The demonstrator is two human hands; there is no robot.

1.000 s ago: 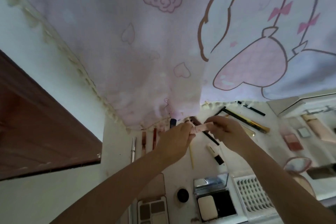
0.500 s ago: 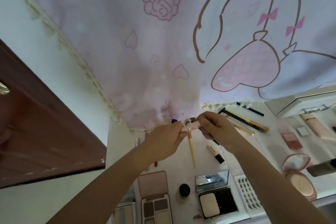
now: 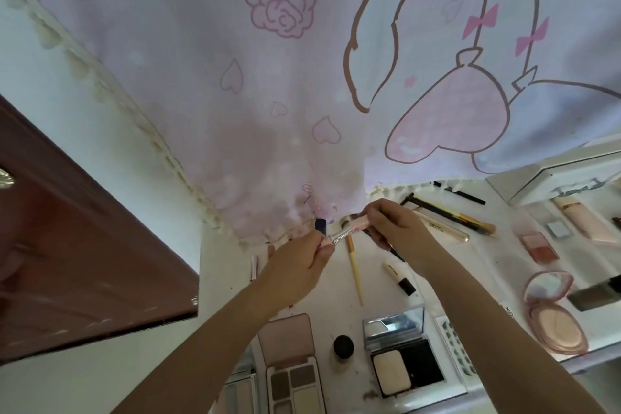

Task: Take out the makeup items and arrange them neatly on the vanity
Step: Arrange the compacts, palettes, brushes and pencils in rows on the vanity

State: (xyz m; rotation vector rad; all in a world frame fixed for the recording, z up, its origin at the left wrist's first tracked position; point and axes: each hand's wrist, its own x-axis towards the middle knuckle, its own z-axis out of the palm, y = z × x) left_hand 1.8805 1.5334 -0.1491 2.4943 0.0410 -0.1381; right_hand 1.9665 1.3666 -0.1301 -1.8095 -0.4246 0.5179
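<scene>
Both hands meet above the white vanity [image 3: 232, 265]: the left hand [image 3: 295, 267] pinches the metal end of a small pink tube [image 3: 349, 228], while the right hand [image 3: 391, 225] grips its pink cap end, near the pink curtain [image 3: 235, 94]. Beneath them lie a yellow brush [image 3: 355, 270], an eyeshadow palette [image 3: 295, 383] and an open powder compact [image 3: 406, 370].

Pink rose-and-heart curtain [image 3: 268, 94]; reddish-brown door [image 3: 77, 245]; yellow brush [image 3: 355, 274].
</scene>
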